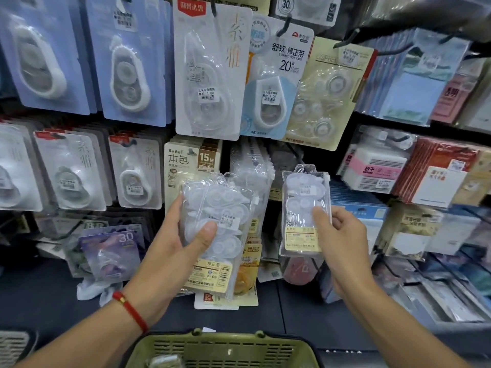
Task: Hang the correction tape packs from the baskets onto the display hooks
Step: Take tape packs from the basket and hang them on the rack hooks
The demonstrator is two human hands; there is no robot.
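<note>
An olive-green basket (223, 350) sits nearest, below and between the two forearms, its lower part cut off by the frame edge. Above both hands spreads the display wall (202, 144), hung with carded correction tapes. One card up and right of the left hand reads "CORRECTION TAPE" and "20" (276, 83); another just above that hand's fingertips reads "15M" (191, 166).

The left hand (183, 243), a red cord at its wrist, is raised palm toward the camera and grips a stack of clear correction tape packs (218, 229), thumb pressed across the front and fingers curled behind. How many packs the stack holds is hard to tell through the glare.

The right hand (337, 235) pinches a single clear pack (305, 208) by its lower right side, thumb on the front, holding it upright in front of the wall. Its yellow label is too blurred to read.
</note>
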